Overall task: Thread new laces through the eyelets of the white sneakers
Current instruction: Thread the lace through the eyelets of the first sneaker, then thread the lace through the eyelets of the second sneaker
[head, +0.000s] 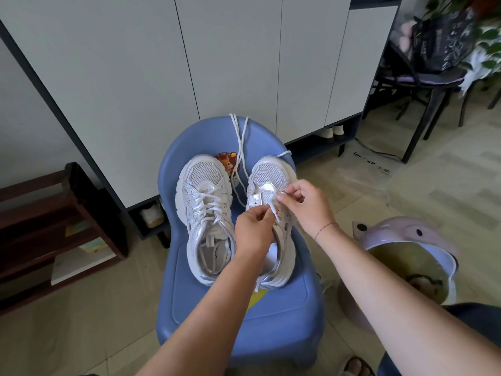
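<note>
Head view: a blue plastic chair (284, 308) stands at centre frame. Its seat carries two white sneakers side by side, toes toward the top of the frame. The left-of-frame sneaker (206, 213) is laced across its eyelets. The right-of-frame sneaker (271, 175) lies just beside it, its middle largely covered by both hands. A loose white lace (238, 137) runs from between the two toes up over the chair back at upper centre, and a short strand shows between the hands above the tongue of the right-of-frame sneaker. The left hand (253, 232) has its fingers curled, with thumb and forefinger pinching the lower part of that strand. The right hand (303, 204) has its fingers bent and nips the strand's upper part at the eyelet row; which eyelet cannot be told. A thin bracelet (324, 229) circles the right wrist. A squirrel sticker (226, 164) sits on the chair back between the toes. White cabinet doors (244, 63) fill the upper half of the frame. A dark wooden shelf (54, 226) stands at the left edge. A dark chair (436, 99) at upper right bears a patterned bag (444, 42). A lilac plastic bin (406, 234) stands at lower right, near the blue chair.
</note>
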`<state>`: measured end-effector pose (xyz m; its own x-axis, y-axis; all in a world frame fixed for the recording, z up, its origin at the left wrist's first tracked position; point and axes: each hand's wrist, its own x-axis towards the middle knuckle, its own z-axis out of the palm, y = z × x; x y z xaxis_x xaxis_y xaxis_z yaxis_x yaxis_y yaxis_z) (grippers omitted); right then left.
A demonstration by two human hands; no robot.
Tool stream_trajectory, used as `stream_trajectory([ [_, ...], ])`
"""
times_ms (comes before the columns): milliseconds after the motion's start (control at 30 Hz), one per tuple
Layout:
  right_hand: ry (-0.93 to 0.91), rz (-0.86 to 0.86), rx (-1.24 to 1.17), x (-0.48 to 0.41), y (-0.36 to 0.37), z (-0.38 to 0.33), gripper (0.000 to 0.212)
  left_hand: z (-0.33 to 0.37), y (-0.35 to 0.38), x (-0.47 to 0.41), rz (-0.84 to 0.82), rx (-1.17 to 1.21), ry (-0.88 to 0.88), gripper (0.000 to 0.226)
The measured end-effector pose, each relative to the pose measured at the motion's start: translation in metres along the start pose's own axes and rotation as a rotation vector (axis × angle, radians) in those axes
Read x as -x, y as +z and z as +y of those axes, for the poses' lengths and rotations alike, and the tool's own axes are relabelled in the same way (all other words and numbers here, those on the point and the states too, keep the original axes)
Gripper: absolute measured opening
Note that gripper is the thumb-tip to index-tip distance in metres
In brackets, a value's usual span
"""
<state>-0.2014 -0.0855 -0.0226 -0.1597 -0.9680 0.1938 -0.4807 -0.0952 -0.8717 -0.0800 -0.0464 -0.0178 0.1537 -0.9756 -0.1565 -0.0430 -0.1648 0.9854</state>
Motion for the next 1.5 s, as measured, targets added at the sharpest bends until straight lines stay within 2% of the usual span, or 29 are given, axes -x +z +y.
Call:
stream_trajectory([
  [100, -0.05, 0.0, 0.083, -0.002, 0.001, -0.004, 0.013, 0.001, 0.0, 0.001, -0.009, 0.014, -0.01, 0.018],
  [267, 0.018, -0.058, -0.065, -0.007, -0.006, -0.004, 0.002, 0.003, -0.001, 0.001, -0.009, 0.008, -0.021, 0.018],
  [367, 0.035, -0.057, -0.055, -0.013, -0.011, -0.002, 0.006, 0.002, -0.001, 0.001, -0.012, 0.005, -0.022, 0.018],
  [567, 0.165, 0.312, -0.149, -0.032, -0.04, 0.003, 0.023, 0.0, 0.0, -0.002, -0.012, 0.007, -0.026, 0.009],
  [800, 0.17, 0.494, -0.288, -0.045, -0.055, -0.002, 0.016, 0.001, -0.001, -0.001, -0.011, -0.016, -0.01, 0.009],
  [900, 0.232, 0.613, -0.339, -0.05, -0.074, -0.003, 0.021, 0.002, -0.004, -0.001, -0.006, -0.008, -0.012, 0.01],
  [967, 0.249, 0.562, -0.369, -0.051, -0.085, -0.006, 0.028, 0.002, -0.006, -0.001, 0.001, -0.001, -0.006, 0.012],
  [1067, 0.205, 0.33, -0.49, -0.042, -0.083, -0.026, 0.026, 0.003, -0.002, 0.003, 0.0, 0.046, 0.023, 0.009],
  [1167, 0.177, 0.15, -0.668, -0.02, -0.078, -0.055, 0.018, 0.005, 0.004, 0.013, 0.034, 0.046, 0.067, 0.031],
  [1300, 0.185, -0.033, -0.925, 0.004, -0.084, -0.085, 0.016, 0.013, 0.004, 0.023, 0.104, -0.109, 0.287, 0.04],
  [1333, 0.189, -0.074, -0.973, 0.009, -0.083, -0.092, 0.015, 0.018, 0.004, 0.026, 0.064, -0.153, 0.352, 0.04],
  [1400, 0.201, -0.146, -1.067, 0.017, -0.082, -0.107, 0.015, 0.028, 0.008, 0.035, -0.14, -0.189, 0.394, 0.032],
  [1500, 0.219, -0.141, -1.222, 0.023, -0.09, -0.128, 0.016, 0.033, 0.011, 0.049, -0.408, -0.155, 0.277, 0.005],
])
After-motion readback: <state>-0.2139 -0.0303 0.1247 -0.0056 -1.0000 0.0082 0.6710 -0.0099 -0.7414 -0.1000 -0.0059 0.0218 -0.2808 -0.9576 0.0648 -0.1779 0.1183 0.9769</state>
